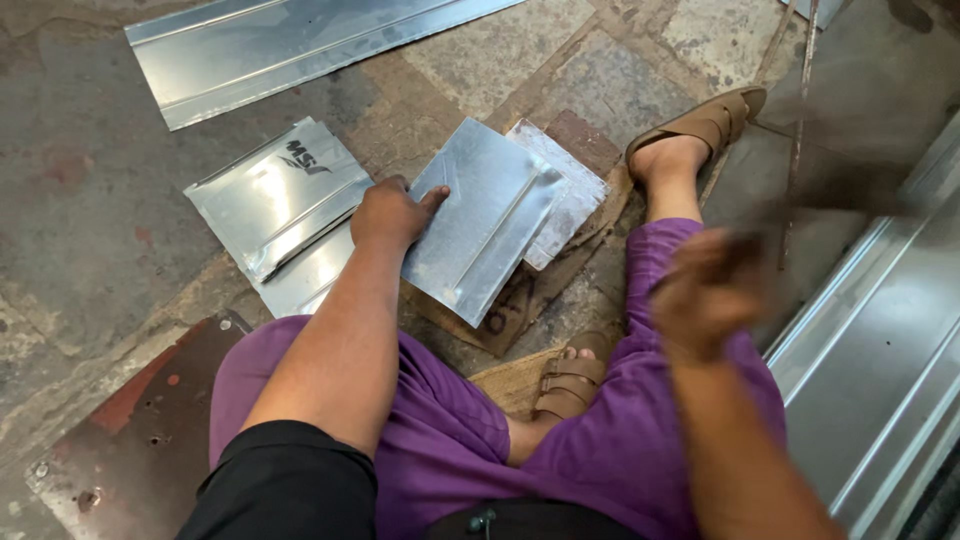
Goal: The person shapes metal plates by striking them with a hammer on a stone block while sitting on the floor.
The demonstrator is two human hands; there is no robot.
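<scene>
My left hand rests on the left edge of a square galvanized metal sheet piece lying on the floor, fingers pressing its corner. That piece has a raised rib and lies over another sheet piece and a scrap of cardboard. My right hand is raised over my right knee and blurred by motion; it seems closed on a dark tool that is smeared, and I cannot tell what kind it is. I sit on the floor in purple trousers and brown sandals.
A ribbed metal sheet lies left of my left hand. A long sheet strip lies at the top. Large profiled sheet runs along the right. A rusty plate is at bottom left. A thin rod stands near my foot.
</scene>
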